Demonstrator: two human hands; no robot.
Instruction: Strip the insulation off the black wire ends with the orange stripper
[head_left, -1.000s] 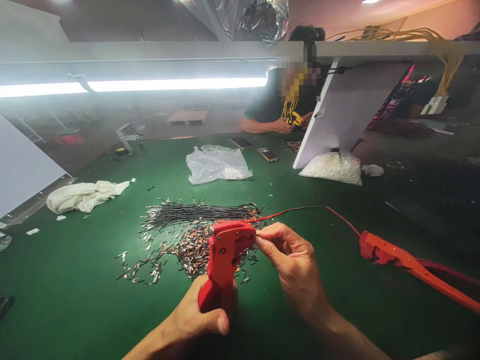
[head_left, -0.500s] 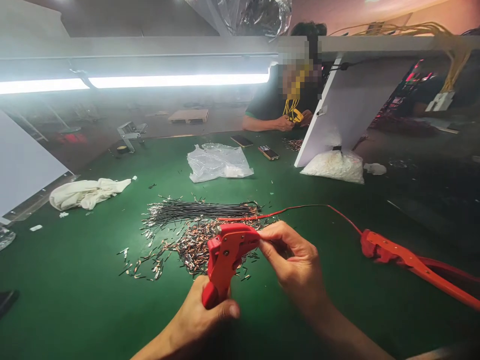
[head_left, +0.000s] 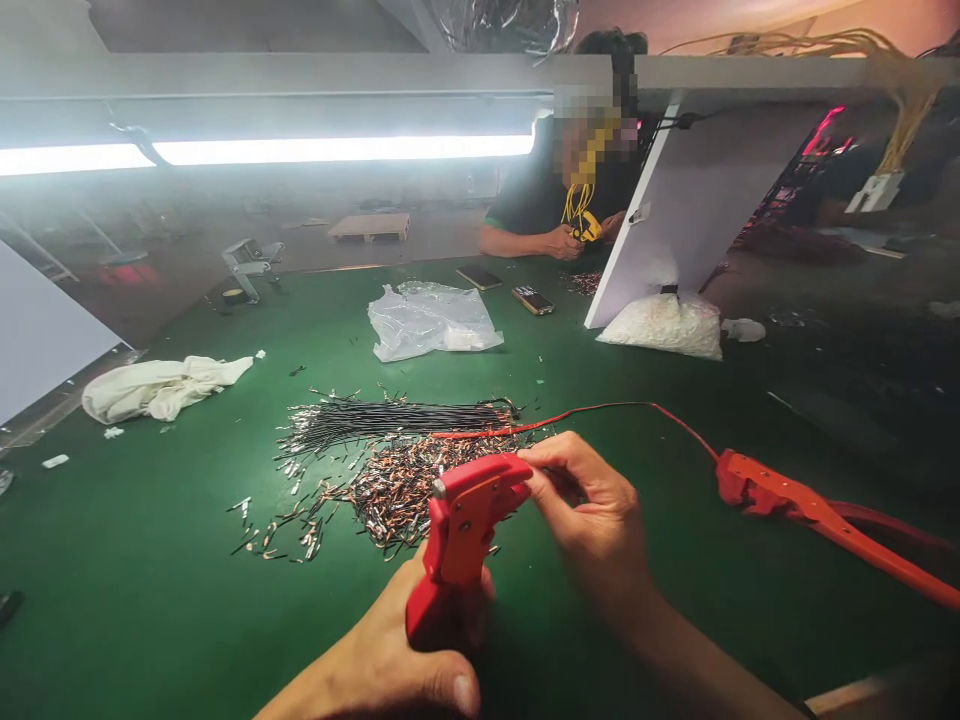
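My left hand (head_left: 397, 640) is wrapped round the handle of a red wire stripper (head_left: 469, 515), which stands upright with its head tipped to the right. My right hand (head_left: 589, 510) is closed in a pinch against the right end of the stripper's head. Whatever lies between those fingertips is hidden. Behind the stripper is a heap of short black and copper-coloured wire scraps (head_left: 394, 490). Just beyond it lies a bundle of thin black wires (head_left: 405, 418) with bright metal ends on the left.
A second red hand tool (head_left: 795, 495) lies on the green table (head_left: 150, 600) at right, a red strip running from it to the wires. Farther back are a clear plastic bag (head_left: 427, 325), two phones (head_left: 532, 299), a white cloth (head_left: 169, 388) and a filled bag (head_left: 664, 325). A co-worker (head_left: 525, 220) sits opposite.
The wire stripper has moved slightly right, my right hand staying at its head. More of its red handle shows and my left thumb sits lower. The whole view has shifted a little.
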